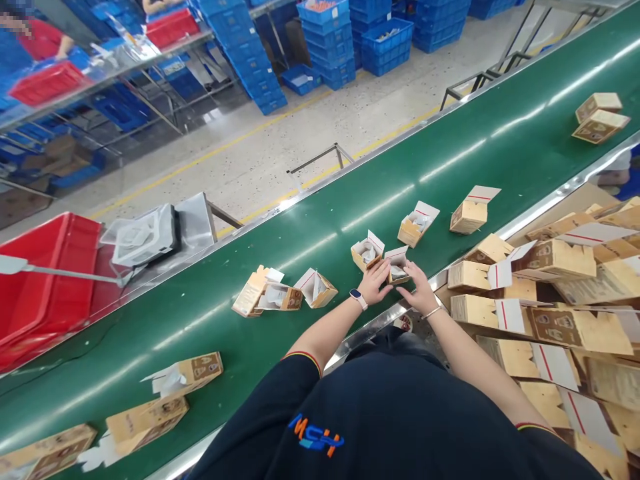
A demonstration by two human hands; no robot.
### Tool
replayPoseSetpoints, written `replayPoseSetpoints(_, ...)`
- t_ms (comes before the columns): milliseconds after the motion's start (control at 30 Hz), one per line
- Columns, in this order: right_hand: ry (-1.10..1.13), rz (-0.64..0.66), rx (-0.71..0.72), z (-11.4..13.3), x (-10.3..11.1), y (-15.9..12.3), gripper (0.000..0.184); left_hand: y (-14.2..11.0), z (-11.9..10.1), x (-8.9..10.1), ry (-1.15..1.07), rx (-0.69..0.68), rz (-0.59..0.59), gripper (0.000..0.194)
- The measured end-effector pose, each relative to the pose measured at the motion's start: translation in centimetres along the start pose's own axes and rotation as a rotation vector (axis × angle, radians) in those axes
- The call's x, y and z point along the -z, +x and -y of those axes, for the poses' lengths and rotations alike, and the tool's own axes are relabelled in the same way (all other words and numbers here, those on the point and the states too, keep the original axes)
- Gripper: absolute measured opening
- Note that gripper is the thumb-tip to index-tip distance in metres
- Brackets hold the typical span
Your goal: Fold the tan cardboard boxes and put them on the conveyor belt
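Note:
My left hand (374, 281), with a smartwatch on its wrist, and my right hand (419, 288), with a thin bracelet, meet over the green conveyor belt (320, 227). Their fingertips pinch from both sides a small tan carton (397, 275) with a white flap raised. Another open carton holding white packing (367, 253) stands just beyond my left hand. Farther along the belt lie several more cartons (415, 225). A heap of flat tan carton blanks with red-striped white flaps (550, 320) lies to my right.
A metal belt rail (400, 313) runs close to my body. Across the belt are a red bin (45, 287) and a steel shelf with clear bags (145, 233). Stacked blue crates (385, 43) stand on the floor beyond a low rail (320, 157).

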State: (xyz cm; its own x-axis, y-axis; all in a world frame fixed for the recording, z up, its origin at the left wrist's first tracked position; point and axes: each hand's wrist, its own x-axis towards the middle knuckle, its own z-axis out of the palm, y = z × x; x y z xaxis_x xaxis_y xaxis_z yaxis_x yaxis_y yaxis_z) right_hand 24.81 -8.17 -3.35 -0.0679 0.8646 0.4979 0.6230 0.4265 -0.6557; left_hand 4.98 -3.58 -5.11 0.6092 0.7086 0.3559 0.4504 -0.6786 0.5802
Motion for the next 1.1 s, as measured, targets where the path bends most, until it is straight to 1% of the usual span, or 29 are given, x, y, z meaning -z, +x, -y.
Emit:
replayPoseSetpoints(67, 0.003, 0.072, -0.060, -0.8, -0.1, 0.1, 0.044, 0.6, -0.3, -0.3, 0.044, 0.061, 0.022, 0.057)
replayPoseSetpoints(167, 0.006, 0.091, -0.208, -1.6, -0.3, 0.4, 0.054, 1.8, -1.2, -0.8, 0.042, 0.170, 0.013, 0.044)
replayPoseSetpoints(233, 0.076, 0.025, -0.343, -1.7, -0.6, 0.8, 0.056, 2.8, -1.7, -1.0, -0.023, 0.225, -0.005, 0.031)
replayPoseSetpoints(300, 0.159, -0.092, -0.499, -1.6, -1.2, 1.3, 0.049, 3.7, -2.2, -1.5, -0.139, 0.268, -0.046, 0.018)
replayPoseSetpoints(333, 0.179, -0.163, -0.573, -1.6, -1.5, 1.5, 0.045, 4.0, -2.4, -1.8, -0.209, 0.299, -0.087, 0.015)
replayPoseSetpoints(367, 0.177, -0.236, -0.644, -1.6, -1.8, 1.9, 0.043, 4.3, -2.7, -2.2, -0.282, 0.347, -0.153, 0.012)
replayPoseSetpoints(400, 0.157, -0.301, -0.709, -1.6, -2.1, 2.2, 0.043, 4.6, -2.9, -2.7, -0.356, 0.415, -0.236, 0.008)
replayPoseSetpoints(433, 0.130, -0.349, -0.764, -1.8, -2.2, 2.5, 0.045, 5.0, -3.2, -3.3, -0.432, 0.500, -0.327, 0.009)
replayPoseSetpoints(467, 0.109, -0.375, -0.806, -2.0, -2.4, 2.8, 0.047, 5.3, -3.5, -3.8, -0.505, 0.599, -0.412, 0.017)
replayPoseSetpoints(500, 0.100, -0.374, -0.834, -2.3, -2.4, 3.0, 0.048, 5.8, -3.7, -4.3, -0.577, 0.704, -0.475, 0.028)
replayPoseSetpoints(533, 0.103, -0.352, -0.848, -2.6, -2.5, 3.2, 0.047, 6.4, -3.9, -4.8, -0.658, 0.814, -0.504, 0.036)
replayPoseSetpoints(567, 0.114, -0.322, -0.850, -3.0, -2.5, 3.3, 0.045, 7.1, -4.0, -5.3, -0.742, 0.920, -0.498, 0.041)
replayPoseSetpoints(600, 0.127, -0.293, -0.849, -3.3, -2.6, 3.4, 0.043, 7.8, -4.1, -5.6, -0.819, 1.013, -0.466, 0.043)
replayPoseSetpoints(667, 0.141, -0.261, -0.856, -3.8, -2.6, 3.3, 0.041, 9.3, -4.2, -6.0, -0.927, 1.140, -0.391, 0.039)
replayPoseSetpoints(700, 0.138, -0.256, -0.860, -4.0, -2.6, 3.3, 0.041, 10.0, -4.2, -6.1, -0.958, 1.170, -0.363, 0.036)
replayPoseSetpoints(767, 0.119, -0.264, -0.856, -3.9, -2.1, 3.6, 0.041, 11.0, -4.3, -6.0, -0.982, 1.180, -0.337, 0.033)
replayPoseSetpoints(833, 0.063, -0.313, -0.803, -3.6, -1.0, 4.7, 0.043, 11.3, -4.5, -5.6, -1.000, 1.183, -0.327, 0.035)
replayPoseSetpoints(900, -0.060, -0.382, -0.675, -3.7, 0.7, 6.8, 0.044, 11.0, -4.9, -5.0, -1.008, 1.193, -0.322, 0.037)
replayPoseSetpoints(967, -0.235, -0.413, -0.565, -4.3, 2.7, 9.9, 0.041, 10.1, -5.5, -4.3, -1.003, 1.213, -0.316, 0.033)
replayPoseSetpoints(1000, -0.311, -0.392, -0.550, -4.9, 3.6, 11.7, 0.036, 9.5, -5.9, -4.0, -1.000, 1.226, -0.313, 0.030)
replayPoseSetpoints(1033, -0.361, -0.347, -0.571, -5.5, 4.5, 13.4, 0.028, 8.8, -6.3, -3.6, -0.999, 1.237, -0.298, 0.028)
replayPoseSetpoints(1100, -0.387, -0.248, -0.648, -6.7, 5.9, 16.5, 0.012, 7.1, -7.0, -2.8, -1.004, 1.231, -0.225, 0.027)
